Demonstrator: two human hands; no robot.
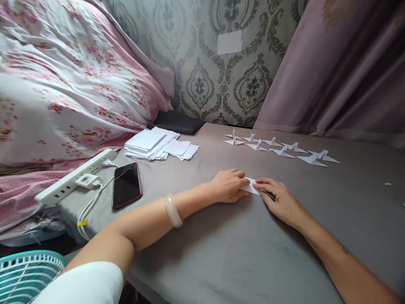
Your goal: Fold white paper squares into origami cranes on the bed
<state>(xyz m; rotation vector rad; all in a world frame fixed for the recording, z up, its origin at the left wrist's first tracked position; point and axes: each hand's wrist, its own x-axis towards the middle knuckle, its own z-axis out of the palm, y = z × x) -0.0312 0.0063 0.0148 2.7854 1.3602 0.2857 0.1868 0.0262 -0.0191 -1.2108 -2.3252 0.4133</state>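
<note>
A small folded piece of white paper [252, 185] lies flat on the grey cloth-covered surface, between my two hands. My left hand [228, 185] comes in from the left and holds the paper down with its fingers on the left end. From the right, my right hand [280, 200] has its fingertips on the paper's other end. A small dark object [270, 196] shows between its thumb and fingers; its kind is too hidden to tell. Beyond the hands stand several folded white paper shapes [311, 158] with flat pointed wings and upright middles, set out in two rows.
At the back left is a stack of white paper sheets [148, 141] beside a black flat item [179, 121]. Nearer lie a phone [127, 185] and a white power strip [76, 175] with cables. A teal fan [28, 274] stands at the lower left. A pink curtain [316, 76] hangs at right.
</note>
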